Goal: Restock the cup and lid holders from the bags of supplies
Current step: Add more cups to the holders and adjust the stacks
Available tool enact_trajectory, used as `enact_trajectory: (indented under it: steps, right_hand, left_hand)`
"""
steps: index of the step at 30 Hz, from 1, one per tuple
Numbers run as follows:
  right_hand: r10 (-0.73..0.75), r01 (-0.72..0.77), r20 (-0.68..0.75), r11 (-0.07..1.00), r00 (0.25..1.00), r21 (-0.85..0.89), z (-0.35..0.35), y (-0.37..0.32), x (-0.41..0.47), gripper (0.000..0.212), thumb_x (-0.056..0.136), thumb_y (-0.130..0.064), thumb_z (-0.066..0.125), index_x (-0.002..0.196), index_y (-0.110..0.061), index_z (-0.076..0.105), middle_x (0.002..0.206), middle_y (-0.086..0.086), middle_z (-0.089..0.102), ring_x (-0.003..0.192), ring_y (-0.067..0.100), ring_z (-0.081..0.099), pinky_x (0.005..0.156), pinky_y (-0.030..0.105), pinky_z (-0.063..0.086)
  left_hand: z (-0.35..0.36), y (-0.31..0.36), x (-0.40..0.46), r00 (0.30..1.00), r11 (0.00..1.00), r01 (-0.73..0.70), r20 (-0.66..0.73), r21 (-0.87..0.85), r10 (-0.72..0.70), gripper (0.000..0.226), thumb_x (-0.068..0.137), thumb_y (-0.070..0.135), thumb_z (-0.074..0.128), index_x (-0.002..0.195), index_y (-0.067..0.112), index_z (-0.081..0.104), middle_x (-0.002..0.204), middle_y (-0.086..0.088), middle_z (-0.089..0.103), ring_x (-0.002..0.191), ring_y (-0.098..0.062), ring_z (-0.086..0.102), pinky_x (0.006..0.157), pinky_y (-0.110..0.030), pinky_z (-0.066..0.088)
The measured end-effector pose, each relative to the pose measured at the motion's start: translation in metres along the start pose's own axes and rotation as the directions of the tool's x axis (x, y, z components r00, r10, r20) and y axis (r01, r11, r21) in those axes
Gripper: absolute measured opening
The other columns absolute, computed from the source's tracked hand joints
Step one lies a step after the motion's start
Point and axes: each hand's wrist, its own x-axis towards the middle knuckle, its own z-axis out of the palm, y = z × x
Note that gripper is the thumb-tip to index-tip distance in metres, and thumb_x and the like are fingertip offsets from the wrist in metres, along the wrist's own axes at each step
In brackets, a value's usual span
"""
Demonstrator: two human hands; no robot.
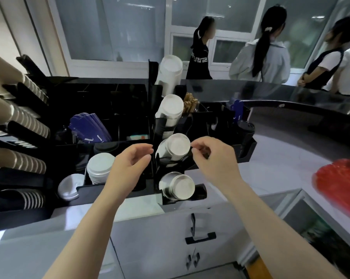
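A black cup holder rack (156, 125) stands on the counter with several tilted stacks of white cups, bottoms facing me. My hands flank the third white cup stack (176, 147). My left hand (134, 160) hovers just left of it, fingers curled and apart, with nothing visible in them. My right hand (212, 158) is on its right, thumb and forefinger close together at the stack's rim; I cannot tell whether they grip it. A lower cup stack (178, 188) sits below my hands. A stack of white lids (100, 168) stands left of my left hand, with black lids (105, 147) behind it.
Brown striped paper cups (19, 117) fill holders on the far left. Blue sleeves (89, 127), wooden stirrers (190, 105) and a black lid stack (245, 131) sit in the organiser. A red bundle (339, 184) lies at the right. People (264, 57) stand beyond the raised counter.
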Motion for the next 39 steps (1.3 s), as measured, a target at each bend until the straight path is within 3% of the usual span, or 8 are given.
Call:
enact_trajectory:
  steps: [6, 15, 20, 23, 25, 27, 32, 39]
  right_hand:
    - [-0.017, 0.022, -0.053, 0.997, 0.998, 0.08, 0.005, -0.009, 0.063, 0.017, 0.084, -0.013, 0.065, 0.095, -0.025, 0.069, 0.088, -0.017, 0.066, 0.083, -0.003, 0.059, 0.074, 0.005, 0.043]
    - [0.169, -0.123, -0.187, 0.964, 0.968, 0.236, 0.03, -0.016, 0.18, 0.045, 0.079, -0.021, 0.075, 0.118, -0.024, 0.054, 0.099, -0.012, 0.06, 0.084, 0.001, 0.058, 0.081, 0.018, 0.047]
    - [0.241, -0.242, 0.024, 0.963, 0.97, 0.117, 0.041, -0.014, 0.233, 0.065, 0.07, -0.03, 0.082, 0.126, -0.02, 0.051, 0.11, -0.011, 0.056, 0.098, 0.007, 0.054, 0.077, 0.021, 0.041]
    - [0.228, -0.238, 0.162, 0.97, 0.96, 0.047, 0.047, -0.009, 0.247, 0.063, 0.063, -0.029, 0.086, 0.117, -0.019, 0.055, 0.104, -0.01, 0.063, 0.093, 0.004, 0.059, 0.071, 0.018, 0.043]
    - [0.23, -0.255, 0.228, 0.964, 0.946, 0.083, 0.051, -0.004, 0.249, 0.061, 0.062, -0.026, 0.087, 0.116, -0.018, 0.059, 0.105, -0.006, 0.068, 0.098, 0.009, 0.063, 0.079, 0.022, 0.048]
    - [0.233, -0.281, 0.268, 0.947, 0.935, 0.157, 0.054, 0.001, 0.249, 0.052, 0.061, -0.022, 0.088, 0.108, -0.02, 0.066, 0.099, -0.006, 0.071, 0.096, 0.009, 0.066, 0.08, 0.021, 0.05]
    - [0.223, -0.272, 0.279, 0.95, 0.934, 0.153, 0.057, 0.006, 0.252, 0.036, 0.058, -0.026, 0.087, 0.091, -0.022, 0.073, 0.088, -0.007, 0.074, 0.085, 0.003, 0.068, 0.078, 0.023, 0.053]
    - [0.193, -0.216, 0.164, 0.966, 0.968, 0.141, 0.062, 0.006, 0.251, 0.051, 0.055, -0.043, 0.084, 0.101, -0.037, 0.064, 0.091, -0.019, 0.071, 0.085, -0.005, 0.064, 0.073, 0.017, 0.05]
  left_hand:
    - [-0.007, 0.012, 0.053, 0.991, 0.991, -0.131, 0.014, 0.004, 0.131, 0.029, 0.091, 0.007, 0.057, 0.106, 0.031, 0.064, 0.101, 0.014, 0.071, 0.098, 0.004, 0.063, 0.08, -0.005, 0.044]
    - [-0.021, 0.017, 0.164, 0.982, 0.98, -0.187, -0.03, -0.065, 0.185, 0.028, 0.092, 0.012, 0.057, 0.107, 0.034, 0.064, 0.104, 0.014, 0.07, 0.099, 0.005, 0.063, 0.082, -0.01, 0.047]
    - [-0.013, 0.022, 0.229, 0.993, 0.992, -0.101, 0.07, 0.071, 0.096, 0.054, 0.086, 0.042, 0.063, 0.136, 0.026, 0.05, 0.121, 0.021, 0.055, 0.106, 0.01, 0.053, 0.08, -0.008, 0.04]
    - [-0.008, 0.02, 0.248, 0.981, 0.997, -0.01, 0.195, 0.076, -0.006, 0.046, 0.083, 0.05, 0.063, 0.126, 0.035, 0.054, 0.11, 0.032, 0.057, 0.114, -0.001, 0.053, 0.078, -0.006, 0.038]
    - [-0.007, 0.017, 0.254, 0.968, 0.999, 0.003, 0.251, 0.038, -0.013, 0.035, 0.084, 0.051, 0.062, 0.116, 0.039, 0.056, 0.09, 0.038, 0.06, 0.104, 0.009, 0.052, 0.067, -0.003, 0.04]
    - [-0.007, 0.013, 0.258, 0.963, 1.0, 0.0, 0.271, -0.006, 0.002, 0.059, 0.082, 0.054, 0.062, 0.135, 0.03, 0.047, 0.099, 0.034, 0.056, 0.092, 0.016, 0.051, 0.07, -0.007, 0.039]
    - [-0.009, 0.013, 0.261, 0.935, 1.0, -0.008, 0.354, 0.007, 0.005, 0.012, 0.084, 0.048, 0.064, 0.077, 0.058, 0.064, 0.08, 0.039, 0.064, 0.078, 0.023, 0.057, 0.059, 0.003, 0.039]
    - [-0.01, 0.014, 0.264, 0.962, 1.0, -0.028, 0.273, -0.013, 0.03, 0.039, 0.077, 0.051, 0.07, 0.113, 0.041, 0.057, 0.108, 0.018, 0.064, 0.099, 0.006, 0.058, 0.07, -0.01, 0.041]
